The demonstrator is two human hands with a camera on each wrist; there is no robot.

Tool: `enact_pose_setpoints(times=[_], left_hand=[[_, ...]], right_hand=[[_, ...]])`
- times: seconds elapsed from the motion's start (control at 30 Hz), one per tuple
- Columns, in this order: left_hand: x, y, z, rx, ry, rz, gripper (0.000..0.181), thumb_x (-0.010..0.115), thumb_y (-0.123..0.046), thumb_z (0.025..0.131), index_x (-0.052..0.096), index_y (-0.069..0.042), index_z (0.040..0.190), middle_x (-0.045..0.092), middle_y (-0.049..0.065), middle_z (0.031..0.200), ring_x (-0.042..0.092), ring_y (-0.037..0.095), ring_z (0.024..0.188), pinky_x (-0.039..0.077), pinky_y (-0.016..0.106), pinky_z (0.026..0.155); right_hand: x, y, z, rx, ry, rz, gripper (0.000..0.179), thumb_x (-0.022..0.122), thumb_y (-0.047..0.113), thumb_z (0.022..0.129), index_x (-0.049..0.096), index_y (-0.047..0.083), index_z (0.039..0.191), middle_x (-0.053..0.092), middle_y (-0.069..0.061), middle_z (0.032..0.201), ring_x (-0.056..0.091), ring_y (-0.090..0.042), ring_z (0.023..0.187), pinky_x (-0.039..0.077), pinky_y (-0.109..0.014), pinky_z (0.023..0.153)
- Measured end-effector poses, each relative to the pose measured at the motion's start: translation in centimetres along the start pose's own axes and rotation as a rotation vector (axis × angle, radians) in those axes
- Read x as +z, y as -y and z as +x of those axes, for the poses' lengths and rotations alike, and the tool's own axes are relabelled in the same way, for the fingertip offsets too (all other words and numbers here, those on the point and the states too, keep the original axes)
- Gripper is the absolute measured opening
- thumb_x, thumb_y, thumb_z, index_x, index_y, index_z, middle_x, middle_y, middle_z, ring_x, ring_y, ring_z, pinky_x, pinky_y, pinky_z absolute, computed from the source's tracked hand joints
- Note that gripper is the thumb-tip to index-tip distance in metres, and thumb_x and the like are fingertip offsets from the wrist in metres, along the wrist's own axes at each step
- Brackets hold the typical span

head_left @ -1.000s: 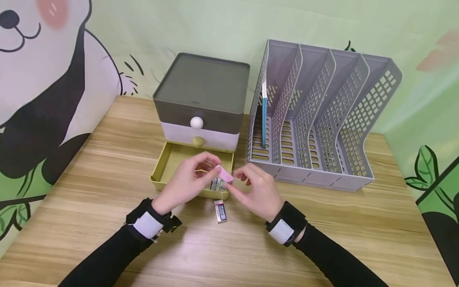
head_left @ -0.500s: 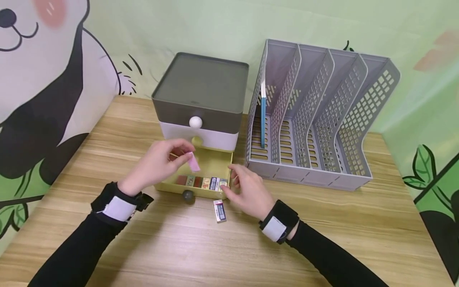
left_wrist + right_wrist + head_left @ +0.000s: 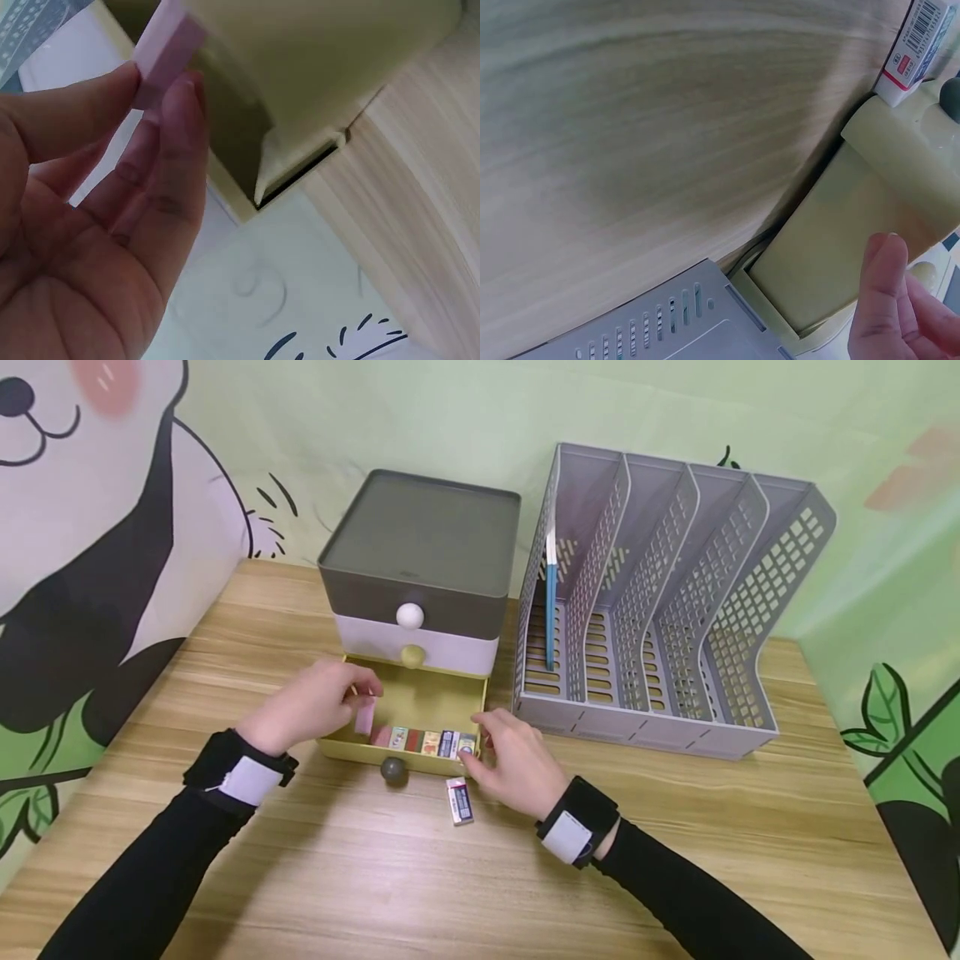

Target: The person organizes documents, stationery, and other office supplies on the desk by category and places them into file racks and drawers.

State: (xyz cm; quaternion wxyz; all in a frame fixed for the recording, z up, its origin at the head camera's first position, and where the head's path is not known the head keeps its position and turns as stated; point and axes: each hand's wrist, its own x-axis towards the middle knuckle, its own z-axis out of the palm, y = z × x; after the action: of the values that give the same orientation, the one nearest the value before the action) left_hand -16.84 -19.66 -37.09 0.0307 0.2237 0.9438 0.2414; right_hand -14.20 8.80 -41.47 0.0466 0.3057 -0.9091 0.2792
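My left hand [image 3: 309,706] pinches a pink eraser [image 3: 364,716] between thumb and fingers at the left side of the yellow drawer [image 3: 426,766]. In the left wrist view the pink eraser [image 3: 166,54] is a slim block held over the drawer. Inside, along the drawer's front wall, stands a row of several small erasers [image 3: 431,743] in mixed colours. At the drawer's right front corner is my right hand [image 3: 521,762], fingers loosely bent; whether it touches the rim I cannot tell. A white eraser in a dark printed sleeve [image 3: 460,802] lies on the table before the drawer.
Above the pulled-out drawer rise a white drawer [image 3: 457,647] and a dark grey one [image 3: 465,606] with round knobs. To the right stands a grey file rack [image 3: 660,731] with a thin blue item [image 3: 551,610] in its left slot. A panda-print cloth [image 3: 450,410] hangs behind.
My left hand has carried the pink eraser from beside the right hand to the drawer's left and lowered it. The right hand let go of the eraser and stays near the right corner.
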Motion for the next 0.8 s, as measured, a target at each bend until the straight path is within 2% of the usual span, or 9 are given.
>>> enact_pose_setpoints(times=[0.4,0.63,0.8], left_hand=[[1.7,0.7,0.7,-0.045,0.132,0.055,0.015,0.061,-0.001,0.087,0.072,-0.003,0.097,0.067,0.006,0.087,0.056,0.019,0.076,0.049,0.036,0.072],[3.1,0.4,1.3,-0.063,0.123,0.153,0.018,0.058,0.001,0.086,0.072,-0.001,0.096,0.065,0.007,0.084,0.054,0.019,0.073,0.048,0.034,0.068],[3.2,0.2,1.3,-0.064,0.116,0.175,0.016,0.06,0.0,0.087,0.072,0.0,0.098,0.067,0.01,0.089,0.056,0.02,0.075,0.049,0.036,0.071]], right_hand=[[0.0,0.0,0.0,0.0,0.002,-0.022,0.048,0.071,0.026,0.086,0.063,-0.006,0.122,0.063,-0.008,0.092,0.055,-0.011,0.074,0.047,-0.022,0.062],[-0.1,0.0,0.0,-0.006,0.001,-0.027,0.048,0.071,0.026,0.086,0.063,-0.006,0.122,0.063,-0.009,0.093,0.056,-0.012,0.074,0.047,-0.022,0.061],[0.0,-0.1,-0.1,-0.009,0.006,-0.026,0.048,0.07,0.026,0.087,0.063,-0.006,0.122,0.064,-0.009,0.094,0.056,-0.012,0.074,0.047,-0.022,0.061]])
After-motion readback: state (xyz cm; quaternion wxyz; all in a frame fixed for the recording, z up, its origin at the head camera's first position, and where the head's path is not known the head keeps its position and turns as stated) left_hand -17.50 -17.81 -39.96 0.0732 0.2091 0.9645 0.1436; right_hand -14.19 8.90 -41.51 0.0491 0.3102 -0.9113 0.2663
